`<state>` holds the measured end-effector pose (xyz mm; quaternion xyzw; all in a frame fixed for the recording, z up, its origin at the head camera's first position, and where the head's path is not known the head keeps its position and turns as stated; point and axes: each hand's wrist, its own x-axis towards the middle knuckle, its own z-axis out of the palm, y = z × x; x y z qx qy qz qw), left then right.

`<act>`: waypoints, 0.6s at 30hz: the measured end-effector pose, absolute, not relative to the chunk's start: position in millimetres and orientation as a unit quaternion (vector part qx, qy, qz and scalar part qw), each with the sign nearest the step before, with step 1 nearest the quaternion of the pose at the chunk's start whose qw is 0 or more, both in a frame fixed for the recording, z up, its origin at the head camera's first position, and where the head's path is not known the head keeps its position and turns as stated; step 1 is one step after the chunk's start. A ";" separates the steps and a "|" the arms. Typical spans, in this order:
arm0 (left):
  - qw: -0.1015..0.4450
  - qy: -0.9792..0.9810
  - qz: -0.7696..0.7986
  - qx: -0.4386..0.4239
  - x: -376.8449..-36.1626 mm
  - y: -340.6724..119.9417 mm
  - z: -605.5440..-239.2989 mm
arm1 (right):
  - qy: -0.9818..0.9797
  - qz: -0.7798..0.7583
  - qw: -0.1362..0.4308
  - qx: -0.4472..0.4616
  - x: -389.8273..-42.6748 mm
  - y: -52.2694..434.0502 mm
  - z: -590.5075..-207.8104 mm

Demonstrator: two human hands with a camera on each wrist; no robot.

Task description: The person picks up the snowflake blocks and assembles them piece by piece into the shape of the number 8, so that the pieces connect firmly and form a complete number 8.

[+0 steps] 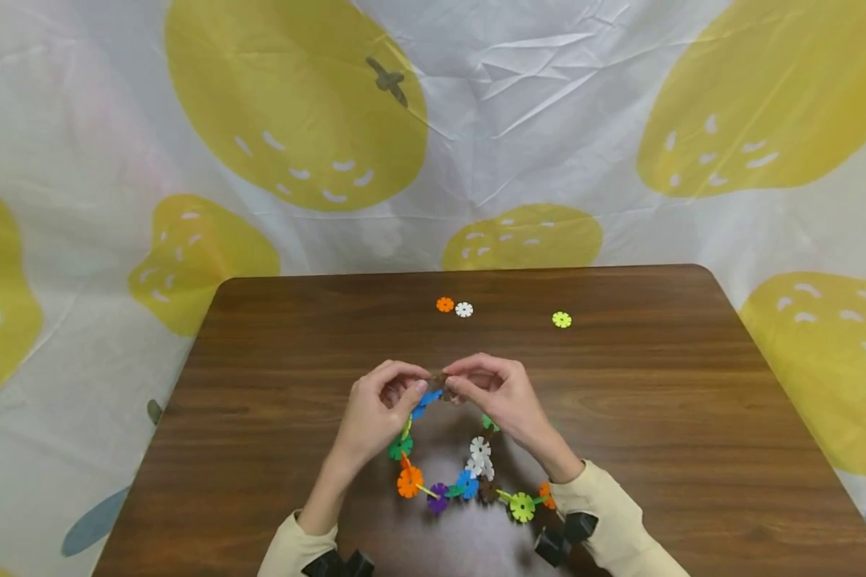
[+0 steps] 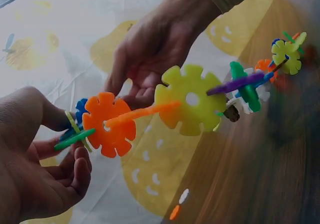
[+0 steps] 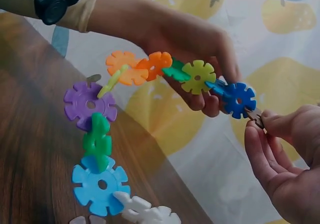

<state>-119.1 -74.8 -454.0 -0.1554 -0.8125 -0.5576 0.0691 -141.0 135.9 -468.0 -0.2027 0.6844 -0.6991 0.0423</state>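
A chain of slotted plastic snowflake discs hangs in a curve between and below the hands, with an orange disc (image 1: 409, 482), a purple disc (image 3: 90, 105) and white discs (image 1: 479, 449) among its links. My left hand (image 1: 381, 409) pinches the chain near its upper end, around the blue discs (image 3: 239, 101). Thumb and fingers of my right hand (image 1: 501, 393) grip a small brown disc (image 3: 256, 117), whose edge meets the end blue disc's rim. In the left wrist view, the left fingers partly cover the blue and green pieces.
On the wooden table (image 1: 260, 449), an orange disc (image 1: 444, 304) and a white disc (image 1: 464, 309) lie close together near the far edge. A yellow-green disc (image 1: 561, 320) lies to their right. Behind the table hangs a fruit-patterned cloth (image 1: 433, 160).
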 end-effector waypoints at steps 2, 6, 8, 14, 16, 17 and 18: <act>0.049 -0.822 -0.548 -0.149 -119.7 -72.8 -451.3 | 0.681 -0.701 0.050 -0.204 -140.7 134.6 -468.4; 0.022 -0.831 -0.541 -0.130 -119.8 -70.5 -448.7 | 0.684 -0.698 0.063 -0.202 -140.4 131.1 -468.8; 0.017 -0.831 -0.543 -0.118 -119.7 -70.5 -449.1 | 0.689 -0.693 0.072 -0.198 -140.6 129.3 -468.4; 0.013 -0.832 -0.548 -0.087 -118.3 -72.8 -453.3 | 0.701 -0.681 0.125 -0.172 -147.4 125.4 -467.4; 0.014 -0.832 -0.549 -0.083 -117.9 -73.8 -456.2 | 0.704 -0.675 0.143 -0.166 -154.1 124.1 -466.8; 0.014 -0.832 -0.548 -0.081 -117.8 -74.4 -457.7 | 0.709 -0.670 0.148 -0.163 -159.3 123.6 -466.4; 0.013 -0.833 -0.547 -0.080 -117.6 -74.9 -458.9 | 0.717 -0.662 0.150 -0.159 -165.6 122.9 -466.0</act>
